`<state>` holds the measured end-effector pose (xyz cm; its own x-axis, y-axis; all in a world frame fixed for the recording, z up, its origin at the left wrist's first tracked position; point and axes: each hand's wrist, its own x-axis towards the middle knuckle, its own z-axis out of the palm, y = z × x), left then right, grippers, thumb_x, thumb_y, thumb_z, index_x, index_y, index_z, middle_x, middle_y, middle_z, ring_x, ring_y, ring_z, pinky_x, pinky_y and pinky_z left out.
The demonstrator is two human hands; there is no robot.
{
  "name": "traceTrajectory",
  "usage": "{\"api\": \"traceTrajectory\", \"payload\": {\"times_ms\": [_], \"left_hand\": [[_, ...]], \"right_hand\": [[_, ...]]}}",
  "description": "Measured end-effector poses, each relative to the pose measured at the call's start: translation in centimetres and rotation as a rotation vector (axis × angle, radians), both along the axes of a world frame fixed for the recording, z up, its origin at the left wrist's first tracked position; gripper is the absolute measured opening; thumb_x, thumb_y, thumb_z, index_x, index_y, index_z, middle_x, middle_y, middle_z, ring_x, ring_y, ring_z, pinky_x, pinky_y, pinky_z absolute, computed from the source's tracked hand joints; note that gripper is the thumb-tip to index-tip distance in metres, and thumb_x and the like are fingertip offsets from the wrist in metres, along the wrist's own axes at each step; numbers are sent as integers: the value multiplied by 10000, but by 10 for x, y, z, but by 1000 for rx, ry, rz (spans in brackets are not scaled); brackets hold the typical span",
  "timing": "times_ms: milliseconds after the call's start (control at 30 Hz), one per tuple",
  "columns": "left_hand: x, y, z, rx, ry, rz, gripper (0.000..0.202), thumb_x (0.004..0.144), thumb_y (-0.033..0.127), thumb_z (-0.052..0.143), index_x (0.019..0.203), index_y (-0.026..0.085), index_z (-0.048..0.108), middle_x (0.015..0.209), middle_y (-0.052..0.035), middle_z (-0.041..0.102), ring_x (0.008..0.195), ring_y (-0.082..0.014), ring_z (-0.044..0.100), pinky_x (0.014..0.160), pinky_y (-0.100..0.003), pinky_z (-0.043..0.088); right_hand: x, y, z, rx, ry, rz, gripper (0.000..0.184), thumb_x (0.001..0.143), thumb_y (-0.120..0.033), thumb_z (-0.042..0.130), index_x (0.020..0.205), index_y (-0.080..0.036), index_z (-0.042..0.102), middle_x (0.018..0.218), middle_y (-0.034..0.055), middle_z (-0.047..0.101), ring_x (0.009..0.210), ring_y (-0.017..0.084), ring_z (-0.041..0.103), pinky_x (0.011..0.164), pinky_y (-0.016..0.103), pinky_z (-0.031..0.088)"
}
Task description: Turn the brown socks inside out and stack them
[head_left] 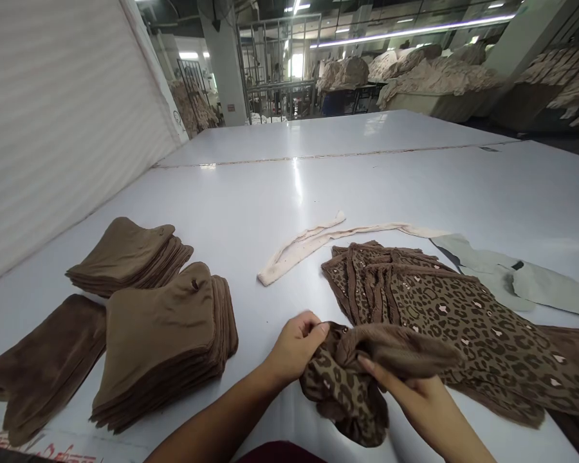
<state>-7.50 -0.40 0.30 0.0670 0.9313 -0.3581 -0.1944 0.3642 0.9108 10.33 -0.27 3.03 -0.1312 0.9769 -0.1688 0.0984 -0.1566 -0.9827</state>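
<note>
Both the left hand (294, 347) and the right hand (422, 395) are closed on one bunched leopard-print piece (357, 392), held up over the near edge of the table, the left pinching it between thumb and fingers, the right gripping it where a plush brown underside rolls outward in a soft, rounded fold. Just to the right lies a fanned stack of leopard-print panels (458, 315), flat and smooth-faced, dotted with small pale hearts, their fuzzy brown edges showing in layers. Behind it a thin cream strip (294, 252) curves across the table, and a limp grey-green sheet (550, 289) lies crumpled at the far side of the stack. Left of the hands sit three brown piles: a tall one (161, 334) with rounded corners and a satiny top, a similar one (123, 247) behind, and a velvety, notched one (53, 354). The glossy white tabletop (241, 199) reflects the lights; beyond it rise rumpled heaps of pale cloth (439, 77) and a barred metal frame (280, 83).
</note>
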Motion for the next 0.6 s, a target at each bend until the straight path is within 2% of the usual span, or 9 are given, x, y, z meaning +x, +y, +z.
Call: {"api": "traceTrajectory", "payload": {"times_ms": [100,133,167,233,300,367,433,533,600], "left_hand": [[-2,-7,20,395,410,273,201,791,340,553,720,175,464,711,19,478,665,-109,431,639,-240,363],[-1,-10,26,533,555,286,177,808,312,541,718,180,464,715,19,478,668,-109,429,641,-238,358],[0,-13,30,624,675,235,187,818,309,535,702,181,464,697,20,473,646,-108,423,621,-237,349],[5,-17,34,639,817,34,236,820,347,546,674,182,464,655,23,466,585,-104,401,563,-240,317],[12,-16,30,580,864,-70,252,833,382,532,693,184,463,669,16,482,578,-109,409,540,-242,304],[19,-13,21,571,815,-74,258,880,360,449,689,187,435,691,4,494,606,-117,435,553,-240,321],[23,-11,11,614,738,-77,282,908,306,367,651,191,381,671,2,481,603,-115,434,557,-236,329],[25,-14,1,721,732,-131,289,895,264,346,618,201,291,610,9,420,548,-114,373,520,-253,282],[24,-19,-2,793,752,-190,281,877,251,357,620,207,252,589,14,381,524,-117,329,502,-270,239]], "right_hand": [[-10,1,-1,67,34,-117,306,635,-429,747,834,-198,740,832,64,740,877,283,665,839,402,515],[-14,3,-2,93,44,-171,296,640,-420,747,836,-197,740,839,58,740,879,274,665,850,386,509],[-17,4,-2,122,50,-225,282,640,-411,750,826,-199,738,841,51,739,882,266,664,855,370,505],[-23,3,-4,178,65,-309,265,645,-403,748,816,-201,729,824,40,732,857,253,664,816,347,521],[-26,0,-7,211,78,-366,246,667,-402,732,802,-198,709,734,21,703,738,220,659,687,306,544],[-26,-4,-12,204,67,-396,225,679,-400,722,748,-190,681,606,-4,641,563,168,597,524,256,512],[-23,-4,-16,198,32,-406,243,672,-404,726,642,-177,645,510,-16,573,453,132,508,423,233,448],[-16,0,-17,235,-17,-413,358,666,-427,722,472,-176,555,441,-12,500,431,130,469,404,246,425],[-11,6,-15,254,-2,-443,388,670,-427,720,441,-185,522,434,-18,467,461,140,480,426,253,435]]}}
